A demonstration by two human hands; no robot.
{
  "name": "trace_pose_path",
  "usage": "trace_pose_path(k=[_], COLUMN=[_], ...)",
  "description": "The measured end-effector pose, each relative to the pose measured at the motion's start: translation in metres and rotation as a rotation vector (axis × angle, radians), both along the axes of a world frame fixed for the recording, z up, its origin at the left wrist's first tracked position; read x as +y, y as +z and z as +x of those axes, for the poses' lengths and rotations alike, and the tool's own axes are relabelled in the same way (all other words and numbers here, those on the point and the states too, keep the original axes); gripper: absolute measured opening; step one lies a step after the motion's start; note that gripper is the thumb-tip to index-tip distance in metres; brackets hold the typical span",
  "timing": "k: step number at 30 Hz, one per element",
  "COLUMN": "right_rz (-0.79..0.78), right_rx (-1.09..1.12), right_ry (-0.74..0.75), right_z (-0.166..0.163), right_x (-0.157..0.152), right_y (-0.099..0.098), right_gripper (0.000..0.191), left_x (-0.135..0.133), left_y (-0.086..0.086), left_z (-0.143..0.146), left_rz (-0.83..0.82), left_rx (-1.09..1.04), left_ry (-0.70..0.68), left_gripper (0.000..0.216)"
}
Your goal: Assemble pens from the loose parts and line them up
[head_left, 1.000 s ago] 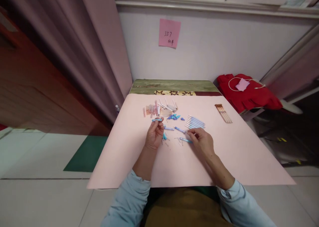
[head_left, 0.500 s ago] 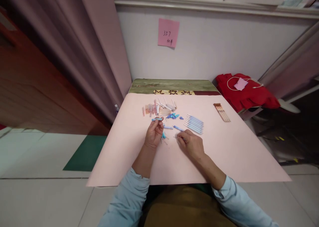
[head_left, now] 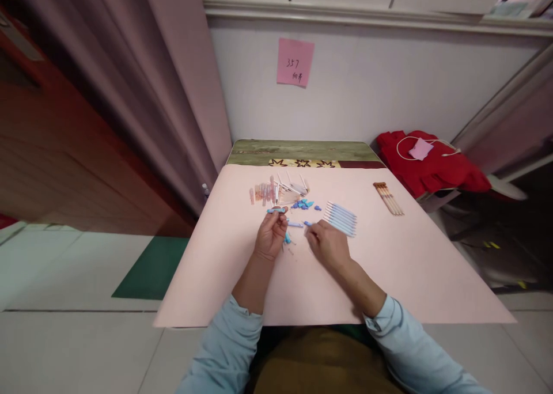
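My left hand (head_left: 271,237) is raised a little over the pink sheet (head_left: 389,267), its fingers closed round a short blue pen piece (head_left: 276,211) that sticks out at the fingertips. My right hand (head_left: 328,245) rests on the sheet just right of it, fingers curled down over small parts; what they hold is hidden. Between the hands lie loose blue pen pieces (head_left: 295,224). A neat row of light blue pens (head_left: 341,218) lies just beyond the right hand.
Further back are pinkish clear tubes (head_left: 262,193), thin refills (head_left: 292,185) and small blue caps (head_left: 302,204). A bundle of brown pens (head_left: 388,197) lies at the right. A red cloth with a cord (head_left: 430,160) sits off the table's right. A pink note (head_left: 295,62) hangs on the wall.
My right hand has slid left across the sheet towards my left hand and closed over small parts. My left hand has kept its piece and barely moved.
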State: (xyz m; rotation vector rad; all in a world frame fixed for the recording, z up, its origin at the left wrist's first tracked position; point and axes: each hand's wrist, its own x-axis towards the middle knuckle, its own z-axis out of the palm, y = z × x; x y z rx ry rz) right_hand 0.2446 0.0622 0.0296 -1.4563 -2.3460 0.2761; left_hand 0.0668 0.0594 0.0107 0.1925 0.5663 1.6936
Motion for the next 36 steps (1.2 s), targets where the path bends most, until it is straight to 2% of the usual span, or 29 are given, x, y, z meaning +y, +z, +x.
trace_pose_path(k=[3, 7, 9, 12, 16, 23, 27, 36], right_rz=[-0.095, -0.406, -0.510, -0.568, -0.543, -0.337, -0.250, -0.223], right_rx=[0.340, 0.838, 0.995, 1.100, 1.103, 0.898, 0.875, 0.785], right_ry=[-0.078, -0.066, -0.039, 0.013, 0.034, 0.025, 0.018, 0.011], right_z=[0.008, 0.006, 0.000, -0.012, -0.022, -0.024, -0.023, -0.023], right_x=[0.011, 0.020, 0.019, 0.015, 0.009, 0.002, 0.003, 0.007], right_y=[0.000, 0.007, 0.013, 0.023, 0.031, 0.035, 0.036, 0.033], right_gripper=[0.019, 0.027, 0.031, 0.034, 0.035, 0.023, 0.021, 0.019], left_x=[-0.001, -0.003, -0.004, -0.005, -0.007, -0.009, -0.009, -0.010], left_y=[0.001, 0.003, 0.004, 0.005, 0.006, 0.005, 0.006, 0.008], left_z=[0.002, 0.007, 0.009, 0.010, 0.011, 0.013, 0.014, 0.015], left_rz=[-0.005, -0.026, -0.025, -0.012, -0.002, 0.038, 0.041, 0.049], left_rx=[0.013, 0.022, 0.021, 0.022, 0.040, 0.067, 0.067, 0.073], left_ry=[-0.015, -0.051, -0.069, -0.086, -0.102, -0.164, -0.175, -0.197], left_gripper=[0.007, 0.003, 0.005, 0.005, 0.008, 0.012, 0.014, 0.019])
